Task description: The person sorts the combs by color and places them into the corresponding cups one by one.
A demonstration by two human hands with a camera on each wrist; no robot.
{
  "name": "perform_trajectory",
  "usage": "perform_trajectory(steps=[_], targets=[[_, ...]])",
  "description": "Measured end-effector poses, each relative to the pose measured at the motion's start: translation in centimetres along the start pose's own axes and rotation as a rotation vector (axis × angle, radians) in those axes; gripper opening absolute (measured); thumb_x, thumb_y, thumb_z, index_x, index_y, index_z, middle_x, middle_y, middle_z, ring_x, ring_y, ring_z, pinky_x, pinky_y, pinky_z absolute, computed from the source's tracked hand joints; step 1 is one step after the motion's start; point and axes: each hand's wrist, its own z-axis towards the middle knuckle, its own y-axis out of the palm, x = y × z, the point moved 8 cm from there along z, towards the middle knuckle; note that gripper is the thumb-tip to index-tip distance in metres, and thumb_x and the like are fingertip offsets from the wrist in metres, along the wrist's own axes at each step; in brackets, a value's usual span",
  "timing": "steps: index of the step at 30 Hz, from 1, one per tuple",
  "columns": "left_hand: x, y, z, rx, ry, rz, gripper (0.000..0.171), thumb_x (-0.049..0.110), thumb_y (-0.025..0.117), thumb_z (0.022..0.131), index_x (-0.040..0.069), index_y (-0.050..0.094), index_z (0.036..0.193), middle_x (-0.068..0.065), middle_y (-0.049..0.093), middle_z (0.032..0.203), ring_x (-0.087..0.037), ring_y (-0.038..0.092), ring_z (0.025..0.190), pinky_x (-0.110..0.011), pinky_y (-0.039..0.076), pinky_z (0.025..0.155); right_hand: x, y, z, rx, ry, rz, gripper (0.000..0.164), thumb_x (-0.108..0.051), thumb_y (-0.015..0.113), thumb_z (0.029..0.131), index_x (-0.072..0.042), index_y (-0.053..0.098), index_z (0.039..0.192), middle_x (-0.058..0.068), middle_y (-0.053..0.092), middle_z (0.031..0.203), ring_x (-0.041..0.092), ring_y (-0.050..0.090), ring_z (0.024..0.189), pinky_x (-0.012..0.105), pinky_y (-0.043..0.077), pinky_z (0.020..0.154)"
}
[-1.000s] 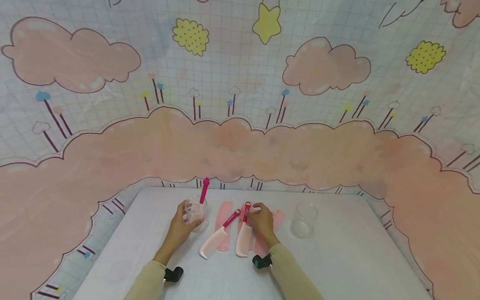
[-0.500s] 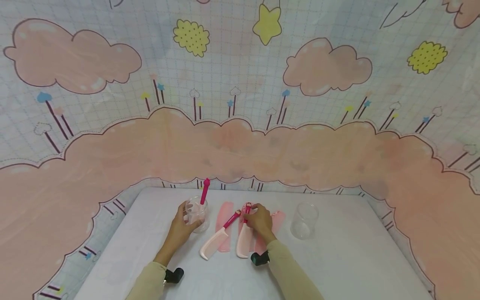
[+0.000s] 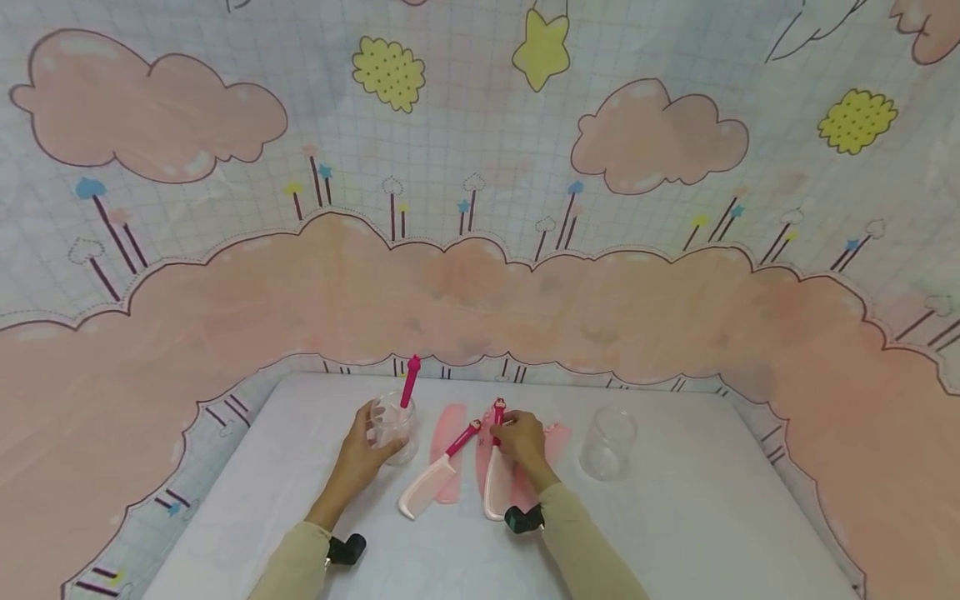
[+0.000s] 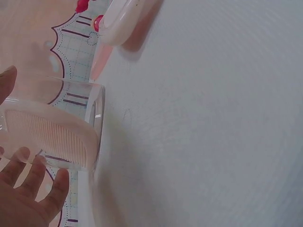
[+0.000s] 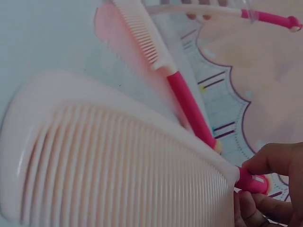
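My left hand (image 3: 360,450) grips a clear cup (image 3: 409,442), thumb on one side and fingers on the other. Inside it stands a pale pink comb (image 4: 52,137), its dark pink handle (image 3: 410,385) leaning up past the rim. My right hand (image 3: 527,440) pinches another comb (image 3: 498,487) by its dark pink handle (image 5: 251,182), between thumb and fingers. This comb's blade points toward me, close over the flat pink pieces. Between the hands a third comb (image 3: 427,490) lies slanted, partly over a pink piece (image 3: 452,415) with a toothed edge.
A second clear cup (image 3: 609,446) stands to the right of my right hand. Beside that hand, more flat pink pieces (image 3: 557,437) lie partly hidden under it. The white table (image 3: 712,500) meets a patterned cloth backdrop (image 3: 480,308) at its far edge.
The comb in my right hand has shifted a little to the right, its blade swinging over toward my right wrist. My left hand and the cup stay in place.
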Motion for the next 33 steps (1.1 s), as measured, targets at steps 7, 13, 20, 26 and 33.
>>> perform_trajectory(steps=[7,13,20,26,33], targets=[[-0.1,0.1,0.3,-0.008,-0.003,-0.001,0.092,0.029,0.076,0.086,0.012,0.016,0.154,-0.019,0.034,0.155,-0.041,0.036,0.142,-0.055,0.04,0.111,-1.4,-1.1,-0.5,-0.039,-0.066,0.035,0.032,-0.018,0.07,0.088,-0.003,0.064,0.116,0.013,0.071,0.092,0.016,0.068,0.069,0.03,0.061,0.064],[0.0,0.1,0.2,-0.006,0.005,0.002,0.092,0.03,0.076,0.086,0.012,0.016,0.154,-0.02,0.035,0.154,-0.041,0.035,0.142,-0.055,0.038,0.112,-2.1,-2.0,-1.0,-0.039,-0.095,0.084,0.03,-0.016,0.071,0.089,-0.003,0.063,0.115,0.014,0.072,0.093,0.016,0.07,0.068,0.03,0.061,0.062],[0.0,0.1,0.2,-0.008,0.0,0.008,0.093,0.031,0.075,0.086,0.012,0.015,0.154,-0.019,0.034,0.155,-0.04,0.034,0.143,-0.054,0.038,0.113,-2.6,-3.0,-1.7,-0.04,-0.157,0.148,0.032,-0.013,0.072,0.088,-0.001,0.062,0.116,0.017,0.07,0.098,0.018,0.071,0.067,0.032,0.062,0.062],[0.1,0.1,0.1,-0.002,0.004,0.012,0.092,0.03,0.075,0.087,0.01,0.016,0.154,-0.021,0.034,0.154,-0.042,0.034,0.143,-0.056,0.038,0.112,-3.8,-4.3,-2.1,-0.03,-0.214,0.214,0.033,-0.013,0.074,0.087,-0.002,0.062,0.115,0.018,0.07,0.098,0.017,0.072,0.069,0.031,0.062,0.062],[0.2,0.1,0.0,-0.002,0.004,0.013,0.091,0.029,0.075,0.087,0.01,0.017,0.153,-0.021,0.034,0.154,-0.042,0.034,0.143,-0.055,0.038,0.112,-5.3,-6.2,-3.0,0.018,-0.237,0.271,0.033,-0.011,0.077,0.083,-0.003,0.063,0.113,0.017,0.07,0.093,0.017,0.072,0.069,0.031,0.061,0.061]])
